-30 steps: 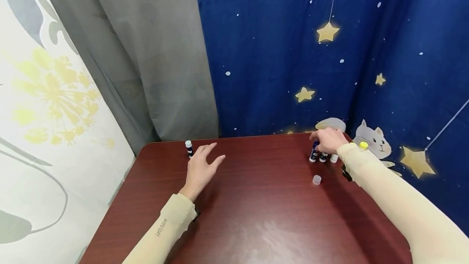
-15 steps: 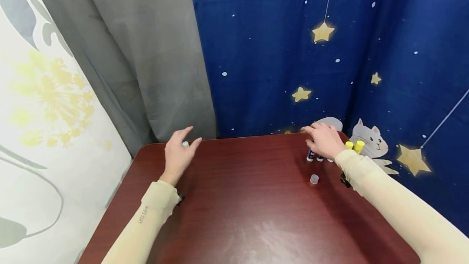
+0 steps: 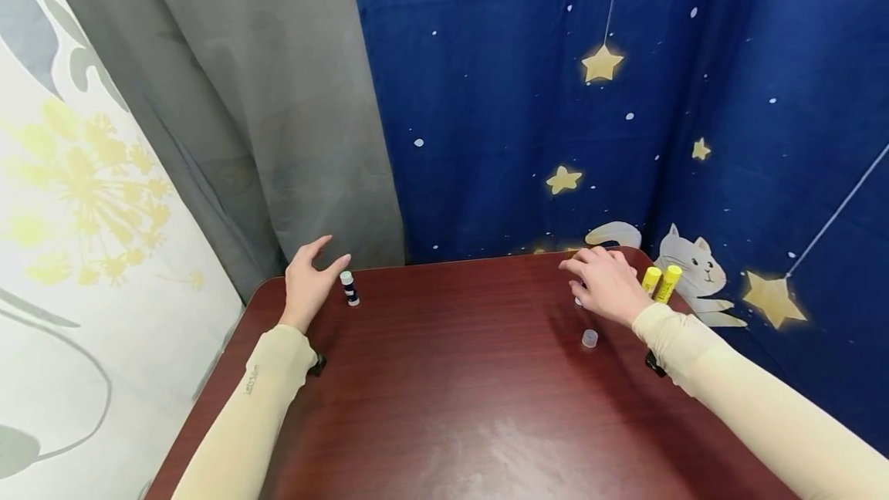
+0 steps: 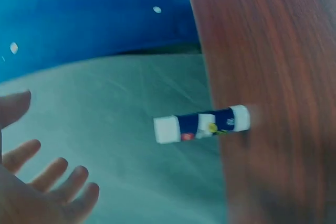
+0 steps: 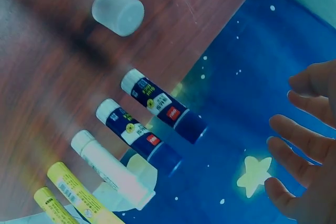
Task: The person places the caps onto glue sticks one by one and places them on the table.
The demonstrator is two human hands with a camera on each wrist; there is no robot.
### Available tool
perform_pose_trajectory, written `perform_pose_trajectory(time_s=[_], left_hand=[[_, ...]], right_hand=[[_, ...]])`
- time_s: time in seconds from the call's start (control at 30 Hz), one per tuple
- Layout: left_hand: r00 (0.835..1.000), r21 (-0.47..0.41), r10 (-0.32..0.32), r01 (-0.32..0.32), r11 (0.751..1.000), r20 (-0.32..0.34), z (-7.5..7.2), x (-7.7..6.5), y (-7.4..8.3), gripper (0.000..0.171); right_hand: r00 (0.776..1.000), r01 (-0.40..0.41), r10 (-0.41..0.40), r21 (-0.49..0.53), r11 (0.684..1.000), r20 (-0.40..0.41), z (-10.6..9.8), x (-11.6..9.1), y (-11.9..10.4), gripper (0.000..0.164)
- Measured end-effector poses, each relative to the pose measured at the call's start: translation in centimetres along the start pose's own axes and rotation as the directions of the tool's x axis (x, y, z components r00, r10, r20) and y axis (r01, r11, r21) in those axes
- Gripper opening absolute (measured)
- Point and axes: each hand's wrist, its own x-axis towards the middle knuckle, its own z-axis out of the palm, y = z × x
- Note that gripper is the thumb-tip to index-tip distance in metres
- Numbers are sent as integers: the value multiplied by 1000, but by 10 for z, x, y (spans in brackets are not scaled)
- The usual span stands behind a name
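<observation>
A blue glue stick with a white cap (image 3: 349,289) stands upright near the table's back left; the left wrist view shows this same glue stick (image 4: 210,125) whole. Just left of it is my left hand (image 3: 305,288), fingers spread and holding nothing. At the back right, my right hand (image 3: 607,284) hovers over a row of glue sticks, fingers loosely bent, nothing between them. The right wrist view shows two blue glue sticks (image 5: 164,106), a white one (image 5: 113,169) and two yellow ones (image 5: 79,192). My right hand hides most of that row in the head view.
A small translucent cap (image 3: 589,339) lies on the dark red table (image 3: 444,376), nearer me than the row. Behind the table's back edge hang a grey curtain (image 3: 278,99) and a blue curtain with stars (image 3: 486,114).
My left hand has moved left, past the lone glue stick, uncovering it. My right hand has risen slightly off the row and its fingers have loosened. The head view has shifted a little.
</observation>
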Motion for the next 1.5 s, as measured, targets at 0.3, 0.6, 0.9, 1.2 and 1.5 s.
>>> perform_pose_trajectory(time_s=[0.3,0.6,0.9,1.2,1.5], left_hand=[[970,-77,-173,188,979,170,15,7,-40,76],[904,-273,-326,400,875,278,34,3,-67,78],[851,-317,-437,517,795,292,51,3,-77,66],[877,-167,-431,467,868,213,59,0,-82,48],[883,-193,-448,468,862,143,62,-3,-87,49]], right_hand=[[999,8,-9,19,1000,36,10,-22,-8,29],[993,2,-6,31,1000,120,21,-37,-10,31],[990,-7,0,49,999,139,29,-45,-11,33],[986,-34,21,81,996,163,39,-55,-12,32],[981,-63,43,97,993,190,37,-55,-11,33]])
